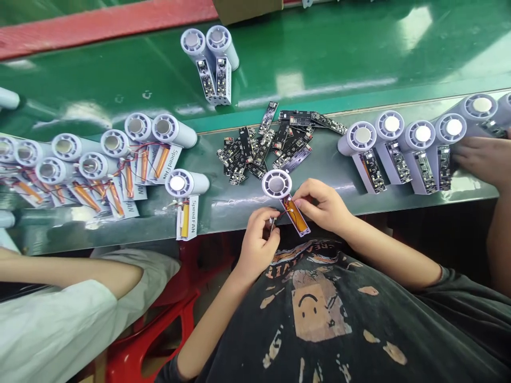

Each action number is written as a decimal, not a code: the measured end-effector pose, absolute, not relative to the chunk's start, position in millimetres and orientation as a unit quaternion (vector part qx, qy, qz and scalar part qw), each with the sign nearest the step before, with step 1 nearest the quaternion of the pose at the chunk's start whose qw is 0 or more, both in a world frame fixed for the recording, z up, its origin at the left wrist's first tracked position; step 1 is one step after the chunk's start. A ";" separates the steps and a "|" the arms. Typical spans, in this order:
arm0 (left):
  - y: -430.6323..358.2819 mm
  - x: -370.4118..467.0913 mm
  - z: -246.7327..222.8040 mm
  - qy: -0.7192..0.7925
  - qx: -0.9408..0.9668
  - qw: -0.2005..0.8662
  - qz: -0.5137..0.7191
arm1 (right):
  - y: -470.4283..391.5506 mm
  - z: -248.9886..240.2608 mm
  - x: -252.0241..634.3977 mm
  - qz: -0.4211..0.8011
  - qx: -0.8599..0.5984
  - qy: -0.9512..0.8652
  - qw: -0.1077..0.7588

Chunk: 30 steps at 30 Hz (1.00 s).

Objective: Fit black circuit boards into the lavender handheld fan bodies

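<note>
the left hand [259, 239] pinches a thin piece [272, 224], perhaps a board; at its one o'clock is the open fan [277, 184], right hand [321, 205] pinching at its edge; tugging apart could snap the thin wires [286, 210].

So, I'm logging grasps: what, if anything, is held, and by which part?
Left grip pinches a thin piece, exact part unclear. Right grip touches the fan handle near its upper end; hold unclear.

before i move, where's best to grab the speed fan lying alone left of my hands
Grip the Speed FAN probably by its smooth cylindrical barrel, from the right: it juts that way, while the open handle leaves its yellow battery exposed.
</note>
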State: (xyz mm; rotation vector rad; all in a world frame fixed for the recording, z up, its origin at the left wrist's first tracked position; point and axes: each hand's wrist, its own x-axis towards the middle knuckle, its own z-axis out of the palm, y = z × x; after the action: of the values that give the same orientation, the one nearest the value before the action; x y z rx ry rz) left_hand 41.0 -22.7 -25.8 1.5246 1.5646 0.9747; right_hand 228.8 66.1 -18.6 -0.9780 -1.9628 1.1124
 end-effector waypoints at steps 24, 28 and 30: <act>-19.3 43.4 -14.2 0.582 0.490 0.486 0.430 | 63.6 -7.2 220.9 0.477 -0.343 -0.685 0.430; -17.6 48.8 -12.4 0.563 0.446 0.515 0.467 | 57.4 -0.4 218.9 0.402 -0.347 -0.759 0.376; -17.4 49.2 -11.3 0.565 0.489 0.465 0.475 | 53.9 1.7 216.8 0.370 -0.360 -0.784 0.345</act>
State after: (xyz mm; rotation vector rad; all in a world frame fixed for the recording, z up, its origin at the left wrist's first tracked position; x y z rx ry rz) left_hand 49.2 -17.4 -11.3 1.2012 1.3878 1.1657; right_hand 216.8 53.9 1.7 -0.9353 -2.0351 0.9612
